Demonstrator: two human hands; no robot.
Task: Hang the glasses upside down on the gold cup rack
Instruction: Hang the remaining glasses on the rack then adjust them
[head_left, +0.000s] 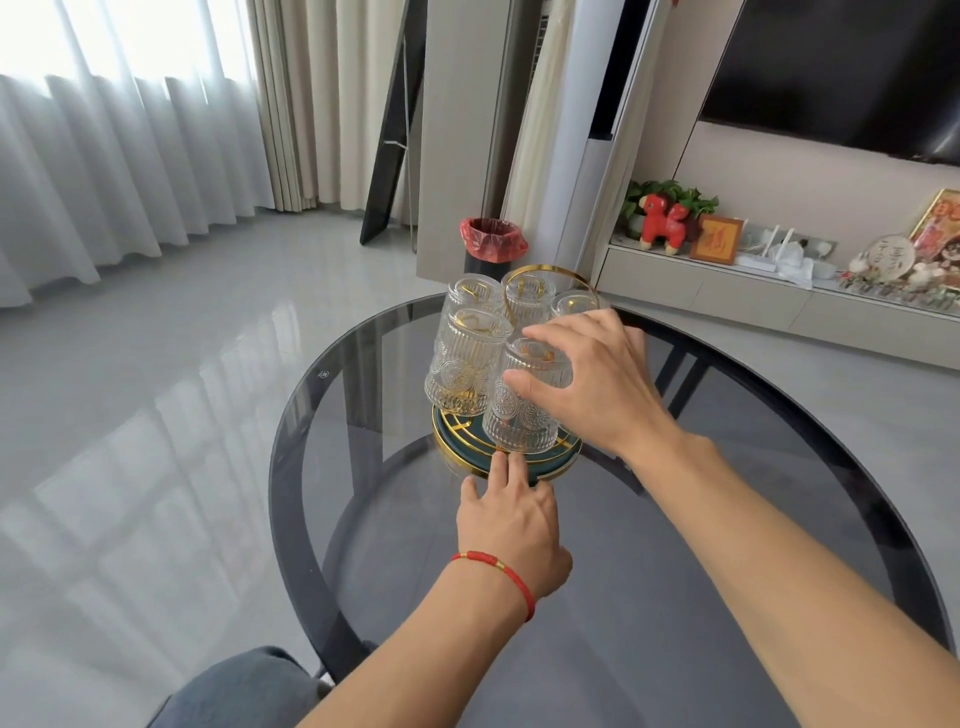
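Head view: right hand (597, 384) seemingly hides glass (519, 410).

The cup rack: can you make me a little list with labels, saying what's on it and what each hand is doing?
rack: gold cup rack with round green base, on the glass table
glasses: five visible, all upside down on the rack
right hand: grip around the nearest glass
left hand: fingertips on the base rim
loose glasses on table: none visible

A round smoked-glass table (675, 519) fills the lower right of the frame; the gold cup rack (519, 457) stands near its far edge.
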